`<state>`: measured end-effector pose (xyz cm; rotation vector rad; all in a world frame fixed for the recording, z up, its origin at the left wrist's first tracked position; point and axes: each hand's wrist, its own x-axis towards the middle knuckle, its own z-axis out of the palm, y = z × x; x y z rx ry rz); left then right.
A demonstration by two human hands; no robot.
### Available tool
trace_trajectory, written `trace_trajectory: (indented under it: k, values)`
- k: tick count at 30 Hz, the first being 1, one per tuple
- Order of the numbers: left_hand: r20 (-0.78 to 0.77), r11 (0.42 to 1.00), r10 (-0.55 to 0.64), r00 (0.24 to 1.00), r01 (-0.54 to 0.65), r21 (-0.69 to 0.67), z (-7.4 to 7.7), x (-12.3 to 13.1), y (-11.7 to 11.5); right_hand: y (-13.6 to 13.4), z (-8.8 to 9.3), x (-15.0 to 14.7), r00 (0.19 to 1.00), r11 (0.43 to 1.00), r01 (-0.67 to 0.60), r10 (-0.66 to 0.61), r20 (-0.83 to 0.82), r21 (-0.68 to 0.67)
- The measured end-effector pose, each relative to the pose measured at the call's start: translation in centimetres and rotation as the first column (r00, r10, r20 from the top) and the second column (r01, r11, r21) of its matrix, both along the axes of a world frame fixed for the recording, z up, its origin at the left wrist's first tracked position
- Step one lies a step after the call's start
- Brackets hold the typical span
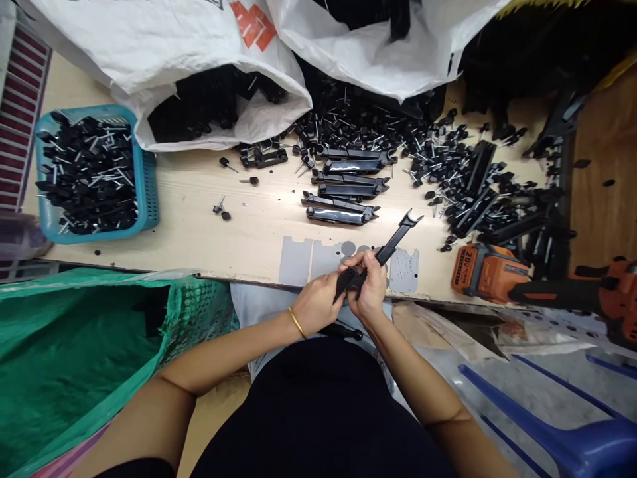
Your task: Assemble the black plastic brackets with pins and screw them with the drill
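Close to the table's front edge, my left hand [321, 302] and my right hand [371, 289] are side by side. Fingers of my right hand wrap round a long black plastic bar with a forked end [398, 239], which points up and to the right. My left hand grips a black plastic piece with a rounded end [345, 284], pressed against the bar's lower part; whether the two are joined is hidden by my fingers. Beyond my hands lie several similar black bars [343, 214] in a stacked row. Another black part [343, 330] rests on my lap.
A blue basket [149, 192] of black-headed screws stands left. Loose black-headed screws [348, 119] heap along the back below white sacks [209, 40]. An orange cordless drill [497, 273] lies right. A green sack [89, 345] hangs lower left; a blue plastic stool [587, 445] stands lower right.
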<state>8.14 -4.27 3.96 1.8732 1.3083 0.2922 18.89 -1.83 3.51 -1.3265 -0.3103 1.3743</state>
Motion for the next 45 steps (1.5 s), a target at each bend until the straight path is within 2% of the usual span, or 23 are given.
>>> trace_trajectory:
  k: [4, 7, 10, 12, 16, 18, 23, 27, 29, 30, 31, 33, 34, 35, 37, 39, 40, 42, 45]
  values:
    - [-0.091, 0.999, 0.045, 0.995, -0.046, -0.011, 0.6, 0.4, 0.3, 0.4, 0.4, -0.3, 1.0, 0.999, 0.029, -0.029, -0.005, 0.02]
    - [-0.04, 1.0, 0.008, 0.999, -0.009, -0.022, 1.1, 0.1, 1.2, 0.8, 1.2, 0.4, 0.999, 0.998, 0.045, -0.046, 0.024, 0.045]
    - [0.054, 0.993, -0.116, 0.992, 0.116, 0.015, 1.3, -0.5, 2.1, 1.1, 2.0, 1.6, 0.993, 0.991, -0.116, 0.116, 0.006, 0.072]
    - [0.065, 0.989, -0.145, 0.987, 0.142, 0.045, 1.3, -0.6, 2.1, 1.1, 2.4, 2.0, 0.982, 0.977, -0.184, 0.187, -0.016, 0.105]
    - [0.046, 0.996, 0.028, 0.999, -0.032, 0.082, 1.5, 0.5, 0.8, 0.9, 2.5, 0.9, 1.0, 0.983, -0.011, 0.011, 0.0, 0.185]
    - [0.034, 0.991, 0.085, 0.996, -0.088, 0.101, 1.8, 1.0, 0.4, 0.9, 2.5, 0.3, 0.999, 0.978, 0.032, -0.03, -0.013, 0.207]
    - [-0.069, 1.0, 0.017, 0.997, -0.016, 0.008, 2.7, 0.5, 1.0, 1.2, 2.0, -0.7, 0.993, 0.982, 0.076, -0.059, -0.1, 0.171]
    - [-0.045, 0.989, -0.126, 0.991, 0.122, -0.083, 2.0, -0.5, 3.8, 1.4, 0.6, -0.5, 0.989, 0.985, 0.143, -0.14, -0.039, 0.1]
    - [-0.087, 0.975, -0.216, 0.972, 0.211, -0.07, 1.4, -0.8, 6.0, 1.3, -0.2, 0.9, 0.997, 0.996, 0.065, -0.067, 0.026, 0.061]
    - [-0.149, 0.966, -0.257, 0.955, 0.252, -0.054, 1.1, -0.9, 7.1, 1.2, -0.5, 2.0, 0.997, 0.998, -0.054, 0.054, 0.047, 0.012]
    - [-0.229, 0.957, -0.288, 0.93, 0.289, -0.033, 0.8, -1.0, 8.1, 1.0, -0.7, 3.3, 0.973, 0.974, -0.218, 0.222, 0.063, -0.055]
    - [-0.386, 0.937, -0.307, 0.87, 0.347, 0.035, 0.2, -1.1, 9.5, 0.5, -0.7, 6.2, 0.826, 0.836, -0.512, 0.542, 0.152, -0.199]
    - [-0.437, 0.927, -0.295, 0.85, 0.365, 0.084, -0.1, -1.1, 9.9, 0.2, -0.6, 7.5, 0.724, 0.772, -0.583, 0.635, 0.271, -0.254]
    - [-0.465, 0.918, -0.272, 0.842, 0.373, 0.137, -0.4, -1.1, 10.0, 0.1, -0.4, 8.5, 0.609, 0.746, -0.603, 0.659, 0.441, -0.282]
    - [-0.45, 0.901, -0.228, 0.863, 0.363, 0.239, -1.3, -1.2, 9.7, 0.2, -0.3, 9.5, 0.334, 0.756, -0.608, 0.52, 0.786, -0.242]
    - [-0.379, 0.889, -0.211, 0.901, 0.338, 0.308, -2.3, -1.2, 9.0, 0.9, -0.8, 9.3, 0.081, 0.711, -0.677, 0.327, 0.942, -0.189]
    - [-0.343, 0.885, -0.212, 0.915, 0.329, 0.33, -2.9, -1.3, 8.8, 1.4, -1.3, 9.0, -0.005, 0.667, -0.722, 0.264, 0.965, -0.186]
    - [-0.302, 0.874, -0.214, 0.929, 0.32, 0.366, -3.9, -1.5, 8.5, 2.5, -2.7, 8.1, -0.114, 0.582, -0.786, 0.199, 0.973, -0.211]
    - [-0.308, 0.848, -0.206, 0.929, 0.327, 0.416, -4.8, -1.7, 8.6, 3.6, -4.5, 7.6, -0.179, 0.516, -0.825, 0.148, 0.973, -0.23]
